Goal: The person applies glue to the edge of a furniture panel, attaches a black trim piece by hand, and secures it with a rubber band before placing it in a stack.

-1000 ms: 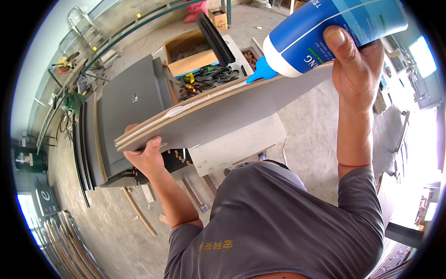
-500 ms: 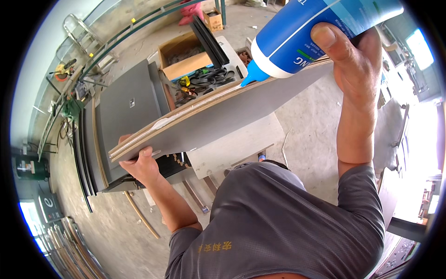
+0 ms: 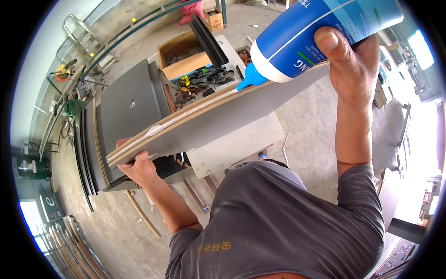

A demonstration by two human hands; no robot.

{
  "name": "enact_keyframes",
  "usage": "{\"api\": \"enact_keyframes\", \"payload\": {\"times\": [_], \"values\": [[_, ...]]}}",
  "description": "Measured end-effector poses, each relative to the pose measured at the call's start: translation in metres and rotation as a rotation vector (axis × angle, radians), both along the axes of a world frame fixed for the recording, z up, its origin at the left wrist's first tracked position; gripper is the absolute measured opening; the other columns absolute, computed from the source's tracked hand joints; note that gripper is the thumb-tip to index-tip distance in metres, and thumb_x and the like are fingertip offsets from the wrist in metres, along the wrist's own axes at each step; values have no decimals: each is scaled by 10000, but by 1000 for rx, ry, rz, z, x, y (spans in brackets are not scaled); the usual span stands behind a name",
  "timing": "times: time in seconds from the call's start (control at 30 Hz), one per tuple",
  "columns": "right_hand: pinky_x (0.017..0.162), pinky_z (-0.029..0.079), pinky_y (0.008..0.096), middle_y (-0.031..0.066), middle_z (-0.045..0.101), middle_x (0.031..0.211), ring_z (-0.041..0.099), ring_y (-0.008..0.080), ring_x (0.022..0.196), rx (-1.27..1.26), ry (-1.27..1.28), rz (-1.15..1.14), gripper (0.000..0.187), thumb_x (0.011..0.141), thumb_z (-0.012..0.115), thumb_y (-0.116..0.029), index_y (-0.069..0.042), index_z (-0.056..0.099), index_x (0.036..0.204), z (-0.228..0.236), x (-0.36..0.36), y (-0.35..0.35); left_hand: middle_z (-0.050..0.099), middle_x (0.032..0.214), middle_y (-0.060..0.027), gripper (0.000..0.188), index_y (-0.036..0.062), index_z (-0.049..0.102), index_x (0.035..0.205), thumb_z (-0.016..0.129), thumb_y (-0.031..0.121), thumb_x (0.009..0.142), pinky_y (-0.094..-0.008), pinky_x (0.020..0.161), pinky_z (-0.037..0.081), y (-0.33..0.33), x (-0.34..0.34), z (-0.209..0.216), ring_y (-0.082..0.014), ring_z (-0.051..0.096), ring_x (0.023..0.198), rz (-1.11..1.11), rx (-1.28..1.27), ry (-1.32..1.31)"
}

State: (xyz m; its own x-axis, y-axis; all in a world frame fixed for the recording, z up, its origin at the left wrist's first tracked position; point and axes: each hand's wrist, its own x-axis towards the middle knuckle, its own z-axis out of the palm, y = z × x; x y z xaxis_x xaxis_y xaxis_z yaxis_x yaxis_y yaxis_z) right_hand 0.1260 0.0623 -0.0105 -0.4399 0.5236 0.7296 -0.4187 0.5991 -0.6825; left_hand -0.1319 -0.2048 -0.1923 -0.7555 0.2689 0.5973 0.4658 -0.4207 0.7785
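Across my front lies a grey board (image 3: 209,125) tilted on its side, its long brown edge facing up. White glue (image 3: 158,129) runs in a line along a groove in that edge, thicker toward the left end. My left hand (image 3: 138,168) grips the board's near left corner, thumb on the grey face and fingers behind. Raised at the upper right, my right hand (image 3: 349,63) wraps round a large blue glue bottle (image 3: 297,39) with a white shoulder. The bottle leans nose-down, and its blue nozzle tip touches or nearly touches the groove.
Behind the board stand a stack of dark grey panels (image 3: 125,100), an open cardboard box (image 3: 181,56) and a heap of black straps and tools (image 3: 204,80). A pale board (image 3: 237,146) lies underneath. Green metal rails (image 3: 118,39) cross the far left; long strips (image 3: 69,249) lean at lower left.
The bottle's nozzle has slid slightly left and down along the board edge, with my right hand following. The board's left end has dipped a little with my left hand.
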Motion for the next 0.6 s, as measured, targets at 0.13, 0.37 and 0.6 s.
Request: {"api": "enact_keyframes", "payload": {"times": [0.13, 0.37, 0.6], "values": [[820, 571, 289, 88, 707, 1054, 697, 185, 925, -15, 14, 7, 826, 670, 967, -428, 29, 575, 1237, 0, 4, 2, 577, 899, -26, 570, -28, 641, 947, 920, 414, 720, -260, 740, 432, -1, 0, -1, -118, 560, 816, -19, 4, 9], [809, 570, 293, 85, 703, 1048, 696, 183, 922, 15, 22, -41, 816, 688, 952, -451, 32, 583, 1232, 2, 11, 10, 580, 887, -23, 626, -31, 641, 942, 927, 470, 700, -261, 717, 422, 2, 1, 0, -118, 556, 798, 44, 0, 15], [812, 573, 297, 90, 697, 1045, 696, 183, 928, -75, 32, -42, 770, 739, 925, -415, 39, 577, 1253, 5, 23, 20, 577, 874, -13, 645, -28, 644, 917, 901, 528, 716, -257, 712, 416, 1, 0, -1, -114, 552, 794, 77, -39, 33]]}}
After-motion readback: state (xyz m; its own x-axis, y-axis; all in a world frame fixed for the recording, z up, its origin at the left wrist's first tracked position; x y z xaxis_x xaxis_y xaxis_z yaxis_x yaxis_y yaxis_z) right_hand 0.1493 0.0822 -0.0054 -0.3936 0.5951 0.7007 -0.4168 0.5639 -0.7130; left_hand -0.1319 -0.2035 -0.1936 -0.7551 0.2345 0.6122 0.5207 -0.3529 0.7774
